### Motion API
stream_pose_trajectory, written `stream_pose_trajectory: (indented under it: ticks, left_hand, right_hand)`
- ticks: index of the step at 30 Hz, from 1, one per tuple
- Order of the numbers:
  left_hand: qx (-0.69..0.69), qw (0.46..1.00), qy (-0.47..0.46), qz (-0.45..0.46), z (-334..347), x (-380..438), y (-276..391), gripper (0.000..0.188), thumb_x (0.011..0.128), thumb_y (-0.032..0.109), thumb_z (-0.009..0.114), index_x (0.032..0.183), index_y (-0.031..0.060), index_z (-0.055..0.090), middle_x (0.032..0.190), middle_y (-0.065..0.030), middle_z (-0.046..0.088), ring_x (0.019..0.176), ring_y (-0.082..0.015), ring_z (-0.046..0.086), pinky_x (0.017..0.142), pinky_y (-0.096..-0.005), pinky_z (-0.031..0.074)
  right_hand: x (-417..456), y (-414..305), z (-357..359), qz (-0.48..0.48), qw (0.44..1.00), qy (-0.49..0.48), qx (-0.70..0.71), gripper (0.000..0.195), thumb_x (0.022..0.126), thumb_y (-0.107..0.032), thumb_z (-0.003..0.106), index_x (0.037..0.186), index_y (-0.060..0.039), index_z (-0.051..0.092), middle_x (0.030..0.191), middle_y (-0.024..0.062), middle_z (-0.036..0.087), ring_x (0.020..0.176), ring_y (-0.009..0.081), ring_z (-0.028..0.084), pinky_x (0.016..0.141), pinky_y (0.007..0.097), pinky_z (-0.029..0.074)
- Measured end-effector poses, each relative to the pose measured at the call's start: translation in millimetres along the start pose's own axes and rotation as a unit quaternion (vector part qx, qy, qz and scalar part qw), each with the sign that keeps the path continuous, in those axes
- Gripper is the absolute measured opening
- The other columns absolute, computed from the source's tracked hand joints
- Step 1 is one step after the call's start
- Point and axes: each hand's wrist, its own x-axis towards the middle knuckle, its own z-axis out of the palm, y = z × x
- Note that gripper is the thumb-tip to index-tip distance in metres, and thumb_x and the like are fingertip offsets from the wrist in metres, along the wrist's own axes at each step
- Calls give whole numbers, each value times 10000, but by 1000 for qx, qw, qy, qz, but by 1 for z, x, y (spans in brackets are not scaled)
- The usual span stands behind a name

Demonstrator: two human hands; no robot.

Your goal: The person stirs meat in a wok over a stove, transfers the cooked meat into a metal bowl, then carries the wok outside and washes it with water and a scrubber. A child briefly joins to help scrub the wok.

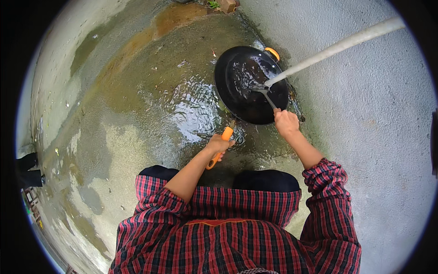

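Note:
A black wok lies before me at the foot of the wall, with water glinting inside it. My left hand is wrapped around its long orange handle. On the wok's far rim sits a small orange side grip. My right hand holds a grey cooking utensil by its handle, with the head down in the wok. Whether it is a ladle or a turner cannot be told. The lower end of a whitish pipe is over the wok, close to the utensil's head.
A rough grey wall rises close on my right. The concrete floor is wet, with puddles and scattered bits of debris. A brick-like block lies at the far end. Dark trouser legs of another person show at the left rim.

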Motion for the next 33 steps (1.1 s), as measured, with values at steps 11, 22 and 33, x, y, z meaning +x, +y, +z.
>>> stream_pose_trajectory:
  ticks: [11, 22, 33]
  left_hand:
    - [-121, 991, -63, -18, -2, 1, 0, 165, 810, 55, 582, 759, 36, 426, 476, -31, 375, 345, -146, 361, 347, -340, 314]
    - [-180, 979, -96, -2, 14, -17, 23, 159, 807, 33, 563, 761, 37, 410, 491, -17, 365, 360, -144, 362, 356, -325, 326]
    - [-209, 969, -130, 11, 13, -23, 29, 142, 807, 30, 556, 783, 41, 416, 529, -23, 397, 387, -132, 379, 372, -317, 338]
  right_hand:
    - [7, -35, 11, -19, 1000, 2, -6, 147, 866, -85, 444, 862, -24, 579, 625, 106, 637, 586, 255, 656, 504, 389, 513]
    - [57, -47, 32, 48, 999, 2, -25, 212, 891, -125, 444, 887, -46, 641, 691, 99, 671, 635, 239, 675, 519, 389, 527]
    - [68, -57, 13, 71, 997, -12, 20, 240, 884, -141, 426, 854, -58, 649, 810, 134, 681, 721, 266, 680, 608, 392, 548]
